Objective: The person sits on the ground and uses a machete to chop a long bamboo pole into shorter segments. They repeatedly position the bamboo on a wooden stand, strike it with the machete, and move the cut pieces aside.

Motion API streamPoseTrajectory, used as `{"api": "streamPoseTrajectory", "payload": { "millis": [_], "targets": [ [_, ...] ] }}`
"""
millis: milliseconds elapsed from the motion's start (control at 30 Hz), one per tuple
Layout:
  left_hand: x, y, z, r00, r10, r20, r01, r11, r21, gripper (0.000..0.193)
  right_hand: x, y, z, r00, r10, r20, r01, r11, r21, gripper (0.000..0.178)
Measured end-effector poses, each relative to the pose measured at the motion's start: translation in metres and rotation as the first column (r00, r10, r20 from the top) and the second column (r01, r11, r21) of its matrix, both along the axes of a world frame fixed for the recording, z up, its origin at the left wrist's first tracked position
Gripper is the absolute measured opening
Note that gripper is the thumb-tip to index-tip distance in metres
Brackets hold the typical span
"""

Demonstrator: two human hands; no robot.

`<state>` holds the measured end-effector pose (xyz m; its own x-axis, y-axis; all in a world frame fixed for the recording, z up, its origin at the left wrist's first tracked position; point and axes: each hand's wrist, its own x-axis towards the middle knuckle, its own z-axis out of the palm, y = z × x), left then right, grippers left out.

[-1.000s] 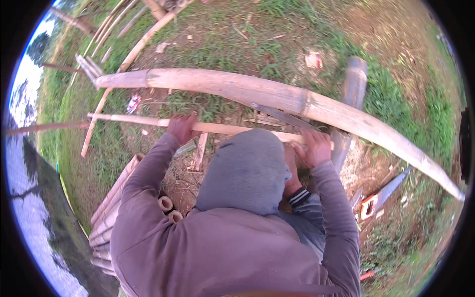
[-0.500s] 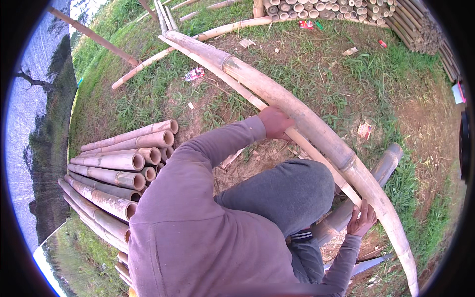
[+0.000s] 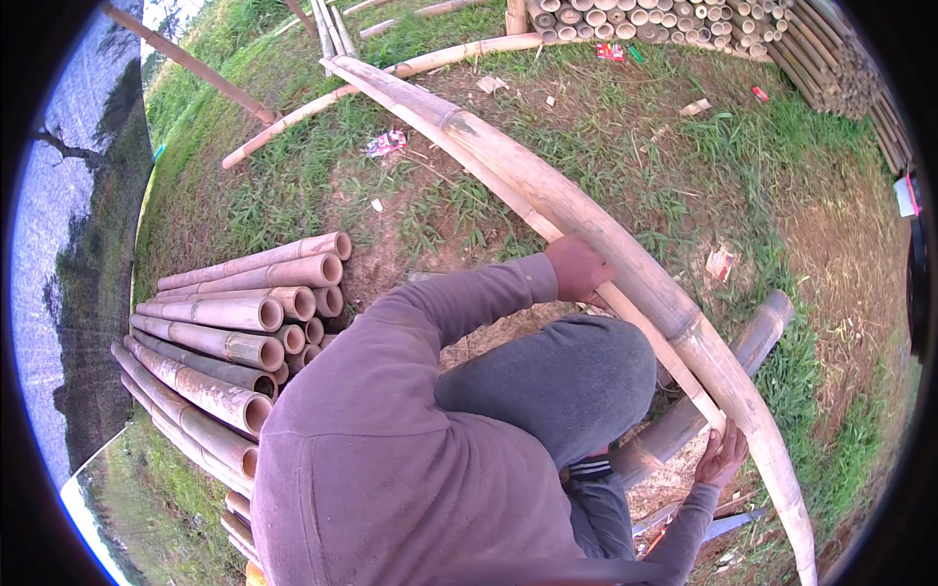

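A long, pale bamboo strip lies along the near side of a thick bamboo pole. Both run slantwise from the far left to the near right. My left hand is wrapped round the strip near its middle, knuckles up, close against the pole. At the strip's near right end, my right hand grips it, with the fingers on the pole side. My bent knee in dark grey cloth is beside the strip, between my arms. Under the pole's near part lies a darker bamboo log.
Cut bamboo poles are stacked at the left. A larger bamboo pile stands at the far right. Another pole crosses beneath the far end. A flat bluish blade lies near my right forearm. Litter dots the grass.
The bamboo strip has slid toward the near right along the thick pole. My left hand has moved right and nearer with it; my right hand has shifted slightly the same way.
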<state>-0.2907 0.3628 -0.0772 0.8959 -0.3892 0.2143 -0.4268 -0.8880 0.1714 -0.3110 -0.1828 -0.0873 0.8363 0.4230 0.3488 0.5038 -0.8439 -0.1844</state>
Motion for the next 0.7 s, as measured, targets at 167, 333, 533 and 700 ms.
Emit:
{"api": "streamPoseTrajectory", "payload": {
  "millis": [167, 333, 533, 700],
  "targets": [
    [0.001, -0.015, -0.008, 0.999, -0.028, -0.046, 0.028, 1.000, -0.013, 0.058, -0.006, -0.022, -0.009, 1.000, 0.003, 0.029, -0.002, 0.999, -0.046, 0.053],
    [0.017, -0.039, 0.007, 0.984, -0.046, -0.169, 0.040, 0.999, -0.036, 0.064, -0.008, -0.036, -0.006, 0.998, -0.067, -0.005, 0.067, 0.997, -0.048, 0.053],
    [0.029, -0.033, -0.006, 0.990, -0.143, -0.001, 0.142, 0.984, -0.106, 0.052, 0.028, -0.022, 0.011, 0.982, -0.161, 0.096, 0.167, 0.985, -0.048, 0.052],
    [0.042, -0.038, -0.021, 0.982, -0.164, 0.095, 0.177, 0.972, -0.152, 0.050, -0.012, -0.045, 0.013, 0.807, -0.576, 0.127, 0.572, 0.817, 0.073, 0.065]
  ]
}}
